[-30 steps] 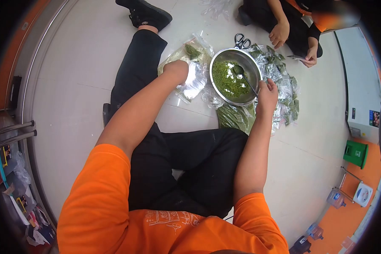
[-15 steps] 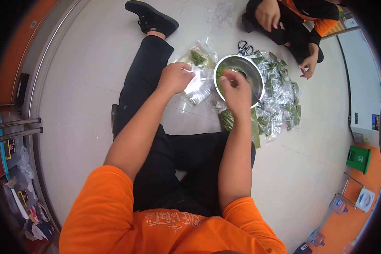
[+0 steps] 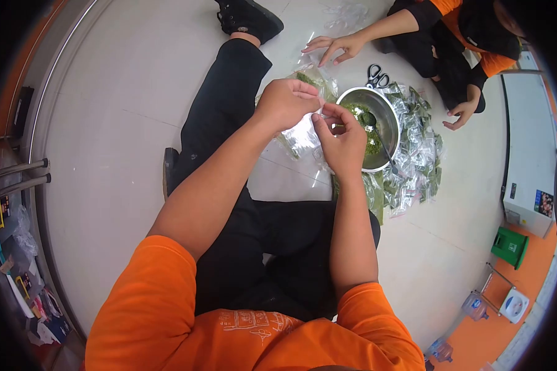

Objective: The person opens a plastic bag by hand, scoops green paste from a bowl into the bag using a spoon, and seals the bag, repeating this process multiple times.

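My left hand (image 3: 288,106) and my right hand (image 3: 343,139) meet above the floor, fingertips pinched together. Between and just below them is a clear plastic bag (image 3: 302,133); both hands seem to grip its edge, though the fingers partly hide it. Another clear bag (image 3: 312,77) with green bits lies behind my left hand. Beside my right hand stands a metal bowl (image 3: 388,120) holding chopped green stuff (image 3: 373,143). A dark-handled spoon (image 3: 385,148) rests in it, its handle leaning over the near rim.
Several filled clear packets (image 3: 418,148) are heaped right of the bowl. Black-handled scissors (image 3: 376,75) lie behind it. A co-worker sits at the far right, one hand (image 3: 340,48) reaching over the bags, the other hand (image 3: 464,113) near the knee. A green bin (image 3: 509,247) stands right.
My right hand has moved left, away from above the bowl, to meet my left hand at the bag. The co-worker's arm has stretched out toward the bags.
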Demonstrator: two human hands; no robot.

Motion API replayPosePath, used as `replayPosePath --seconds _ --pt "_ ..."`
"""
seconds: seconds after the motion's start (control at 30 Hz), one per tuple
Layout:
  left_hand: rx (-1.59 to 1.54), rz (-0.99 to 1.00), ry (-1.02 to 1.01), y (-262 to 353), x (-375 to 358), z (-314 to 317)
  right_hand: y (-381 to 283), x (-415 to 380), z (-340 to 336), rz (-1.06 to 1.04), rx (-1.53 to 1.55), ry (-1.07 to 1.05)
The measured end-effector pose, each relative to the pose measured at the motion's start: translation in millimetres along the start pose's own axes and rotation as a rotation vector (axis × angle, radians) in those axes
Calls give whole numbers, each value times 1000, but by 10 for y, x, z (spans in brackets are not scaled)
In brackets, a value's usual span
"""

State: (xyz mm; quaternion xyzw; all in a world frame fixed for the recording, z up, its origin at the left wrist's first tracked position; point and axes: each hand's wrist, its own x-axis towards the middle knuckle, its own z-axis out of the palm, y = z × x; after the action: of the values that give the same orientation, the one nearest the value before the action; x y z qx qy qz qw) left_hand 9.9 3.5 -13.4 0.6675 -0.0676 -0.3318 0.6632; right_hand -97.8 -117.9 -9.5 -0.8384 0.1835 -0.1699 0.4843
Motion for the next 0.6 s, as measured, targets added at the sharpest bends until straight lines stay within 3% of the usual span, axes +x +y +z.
replayPosePath --seconds 0.37,0.47,0.57,0.6 --pt "79 51 -62 58 -54 65 -8 -32 -101 44 -32 88" --pt "134 149 -100 -3 25 60 31 -10 -116 64 26 111" --pt "246 172 -105 -4 -19 106 35 12 -159 48 -39 62" --pt "259 172 -113 18 -42 110 2 14 -157 -51 -72 68"
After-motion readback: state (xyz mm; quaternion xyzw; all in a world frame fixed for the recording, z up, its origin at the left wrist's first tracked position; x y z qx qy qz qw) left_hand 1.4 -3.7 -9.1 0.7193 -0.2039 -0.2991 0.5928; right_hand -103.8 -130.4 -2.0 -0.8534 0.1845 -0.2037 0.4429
